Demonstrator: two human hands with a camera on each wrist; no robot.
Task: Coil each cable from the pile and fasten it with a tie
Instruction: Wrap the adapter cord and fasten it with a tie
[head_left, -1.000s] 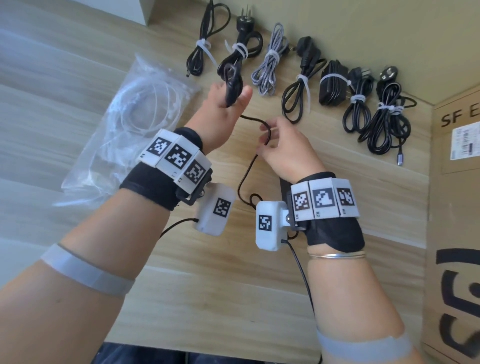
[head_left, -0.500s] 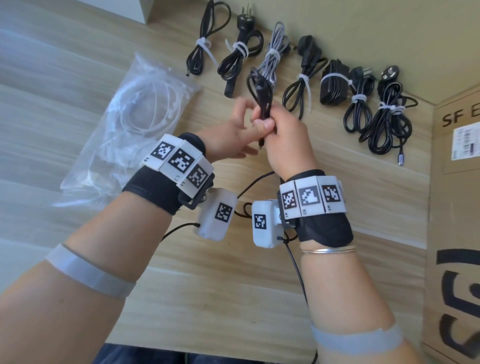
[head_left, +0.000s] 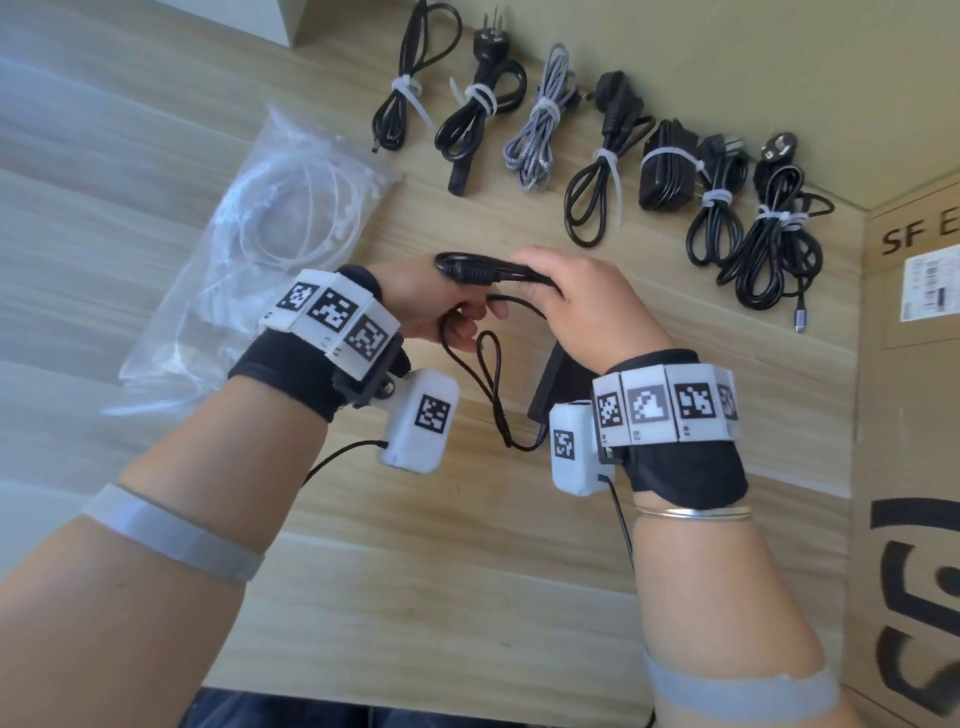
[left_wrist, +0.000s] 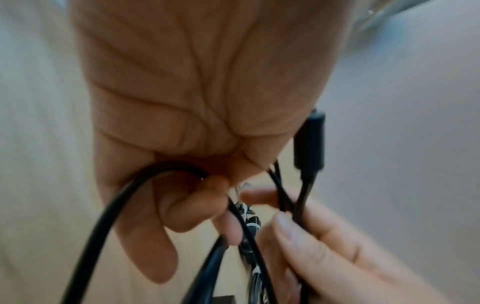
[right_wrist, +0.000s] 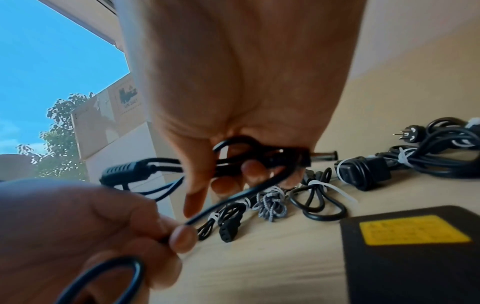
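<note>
Both hands work above the wooden worktop (head_left: 415, 597), in front of the row of tied cables (head_left: 597, 171) that lies along the worktop's far edge. The left hand (head_left: 431, 306) has its fingers (left_wrist: 192, 207) curled around a loop of the black cable (head_left: 488, 270). The right hand (head_left: 582, 306) has its fingers (right_wrist: 249, 170) closed on several gathered strands of the same cable; a cylindrical ferrite block on the cable and a metal barrel plug project from opposite sides of that grip. A slack length of the cable hangs between the wrists and runs to the black power adapter (right_wrist: 415, 257), which lies flat on the worktop below the right hand, nearer the person than the row. The adapter carries a yellow label; its print is too blurred to read.

A clear plastic bag (head_left: 249, 270) of white cable ties lies on the worktop, left of the row. A cardboard box (head_left: 914, 415) stands at the right end of the row, printed "SF E" in dark letters, with a white barcode sticker below. Both wrists carry white bands printed with black square marker codes.
</note>
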